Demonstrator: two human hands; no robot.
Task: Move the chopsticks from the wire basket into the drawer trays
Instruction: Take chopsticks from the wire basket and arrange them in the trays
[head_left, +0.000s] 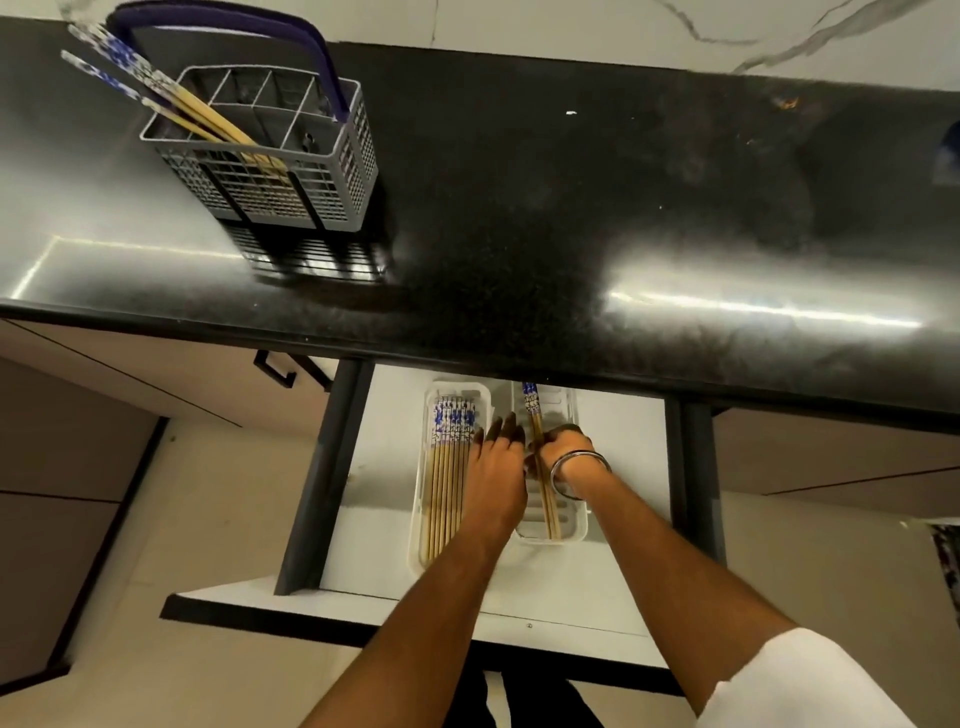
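A grey wire basket (270, 171) stands on the black counter at the far left, with a few blue-patterned wooden chopsticks (156, 88) leaning out of its left compartment. Below, the open drawer (623, 467) holds two white trays. The left tray (418, 525) carries a flat row of several chopsticks (445, 467). Over the right tray (576, 530) my right hand (563, 444) grips a pair of chopsticks (535, 415) that point away from me. My left hand (496, 462) lies between the trays, fingers spread, holding nothing.
The glossy black countertop (571, 208) overhangs the back of the drawer. A closed drawer with a black handle (275, 371) sits to the left. The drawer's white front panel (519, 618) is near my body. A metal bangle (576, 462) circles my right wrist.
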